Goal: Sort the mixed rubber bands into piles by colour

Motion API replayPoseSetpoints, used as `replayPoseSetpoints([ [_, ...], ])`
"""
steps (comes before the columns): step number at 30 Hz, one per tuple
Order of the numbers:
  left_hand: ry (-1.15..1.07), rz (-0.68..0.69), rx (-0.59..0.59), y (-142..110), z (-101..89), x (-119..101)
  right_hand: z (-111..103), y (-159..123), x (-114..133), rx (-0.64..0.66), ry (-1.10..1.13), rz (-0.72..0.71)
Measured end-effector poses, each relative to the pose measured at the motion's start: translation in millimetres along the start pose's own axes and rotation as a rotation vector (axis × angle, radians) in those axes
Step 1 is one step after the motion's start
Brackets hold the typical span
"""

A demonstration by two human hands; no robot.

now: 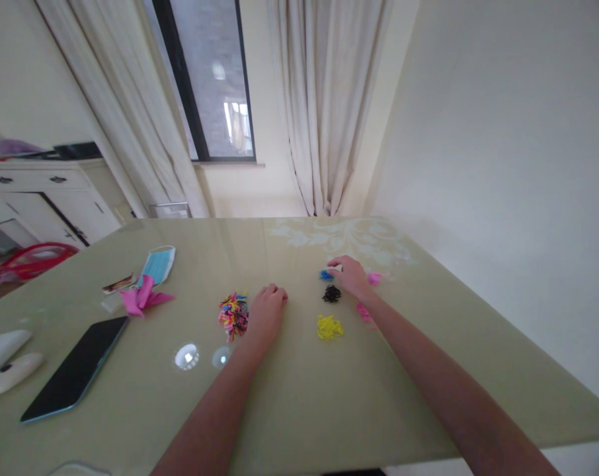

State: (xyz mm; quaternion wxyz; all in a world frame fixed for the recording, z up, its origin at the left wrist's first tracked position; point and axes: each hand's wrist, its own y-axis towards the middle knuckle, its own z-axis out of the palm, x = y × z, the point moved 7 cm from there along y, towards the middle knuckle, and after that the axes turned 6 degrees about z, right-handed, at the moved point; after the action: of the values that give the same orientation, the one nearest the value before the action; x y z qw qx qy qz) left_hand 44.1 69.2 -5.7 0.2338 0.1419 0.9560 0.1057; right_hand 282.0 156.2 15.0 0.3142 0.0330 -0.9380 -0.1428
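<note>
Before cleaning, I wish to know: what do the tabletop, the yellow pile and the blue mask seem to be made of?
The tabletop looks glossy, perhaps glass or lacquer, given its bright round reflections. The yellow pile might be rubber or plastic: thin, bright pieces, finish unclear. The blue mask is probably matte fabric: flat sheet with thin loop.

Right hand (352, 274), grip too small to tell, both forearms (418, 360) cut off

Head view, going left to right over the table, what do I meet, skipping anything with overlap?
Dark-screened device, blue mask, multicoloured pile, left hand, right hand, farther pink pile.
</note>
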Motion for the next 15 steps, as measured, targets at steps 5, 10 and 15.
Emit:
replayPoseSetpoints([
  [5, -0.465, 0.001, -0.097, -1, -15.3, -20, -31, -53, 14, -0.068, 0.103, -0.124],
  [10, -1.2, -0.014, -0.12, -13, -21.3, -48, -43, -96, 40, -0.105, 0.34, -0.255],
  [15, -1.332, -0.027, -0.054, -22, -20.1, -60, -45, -116, 65, -0.048, 0.48, -0.381],
])
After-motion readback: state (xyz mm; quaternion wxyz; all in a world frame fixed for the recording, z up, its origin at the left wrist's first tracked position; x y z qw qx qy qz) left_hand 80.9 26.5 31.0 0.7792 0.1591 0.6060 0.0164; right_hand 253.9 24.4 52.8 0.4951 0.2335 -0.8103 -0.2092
